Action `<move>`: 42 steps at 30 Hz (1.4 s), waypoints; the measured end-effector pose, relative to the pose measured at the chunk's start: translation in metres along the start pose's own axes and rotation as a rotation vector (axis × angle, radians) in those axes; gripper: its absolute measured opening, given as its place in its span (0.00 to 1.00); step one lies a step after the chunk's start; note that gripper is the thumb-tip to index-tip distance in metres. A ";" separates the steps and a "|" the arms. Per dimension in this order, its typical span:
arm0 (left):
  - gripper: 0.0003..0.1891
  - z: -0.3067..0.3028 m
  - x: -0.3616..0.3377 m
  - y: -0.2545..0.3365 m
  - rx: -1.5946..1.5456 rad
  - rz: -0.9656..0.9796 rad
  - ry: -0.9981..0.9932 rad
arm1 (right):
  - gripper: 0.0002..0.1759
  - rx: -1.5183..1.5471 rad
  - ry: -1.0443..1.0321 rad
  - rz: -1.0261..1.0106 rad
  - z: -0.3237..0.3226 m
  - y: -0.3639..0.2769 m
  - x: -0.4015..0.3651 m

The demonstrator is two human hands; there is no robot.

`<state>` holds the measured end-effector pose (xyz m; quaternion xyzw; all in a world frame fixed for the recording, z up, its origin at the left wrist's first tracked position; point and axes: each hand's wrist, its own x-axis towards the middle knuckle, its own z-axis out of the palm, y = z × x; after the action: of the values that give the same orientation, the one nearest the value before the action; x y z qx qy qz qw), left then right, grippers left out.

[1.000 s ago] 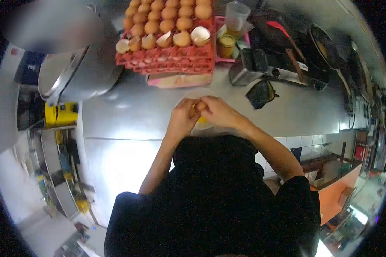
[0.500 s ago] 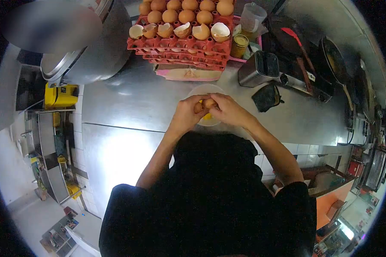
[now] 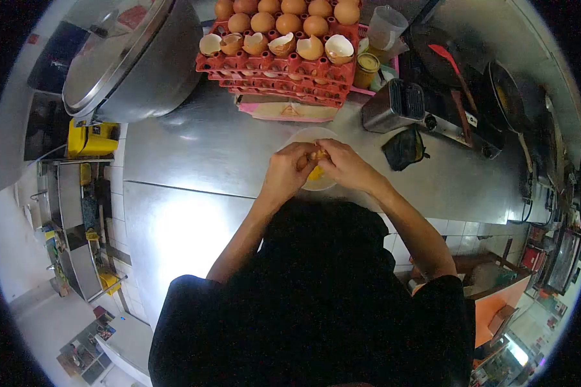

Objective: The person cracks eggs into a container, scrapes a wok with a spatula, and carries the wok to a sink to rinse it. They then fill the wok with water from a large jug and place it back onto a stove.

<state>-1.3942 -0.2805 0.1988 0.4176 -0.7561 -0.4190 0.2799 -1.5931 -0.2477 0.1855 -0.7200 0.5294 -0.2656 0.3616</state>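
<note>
Over a pale, see-through bowl (image 3: 301, 135) my hands hold a cracked brown eggshell (image 3: 318, 155), close together. My left hand (image 3: 288, 169) is closed round a shell part on the left, and my right hand (image 3: 346, 166) pinches the part on the right. Yellow egg yolk (image 3: 316, 173) shows in the bowl below the fingers. The fingers partly hide the shell and the bowl's middle. Beyond the bowl stands a stack of red egg trays (image 3: 274, 65), with whole brown eggs (image 3: 288, 24) behind a front row of empty shell halves (image 3: 282, 44).
A large metal pot (image 3: 135, 71) stands at the left back. To the right are a metal box (image 3: 394, 106), a crumpled black cloth (image 3: 404, 148), a jar (image 3: 366, 69), a clear jug (image 3: 386, 29) and a stove with pans (image 3: 505, 97). Everything rests on a steel counter (image 3: 193, 151).
My fingers have shifted slightly on the shell parts, and the right part is now more covered. The view has moved a little. At upper left, a blurred shape over the pot is gone.
</note>
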 end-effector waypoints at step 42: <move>0.19 -0.025 -0.009 0.025 -1.172 -0.358 0.099 | 0.32 -0.069 0.762 -0.077 -0.161 -0.091 0.101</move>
<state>-1.3799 -0.2750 0.2325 0.3338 -0.3040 -0.7857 0.4229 -1.6343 -0.3666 0.3553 -0.6009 0.6069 -0.5097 0.1040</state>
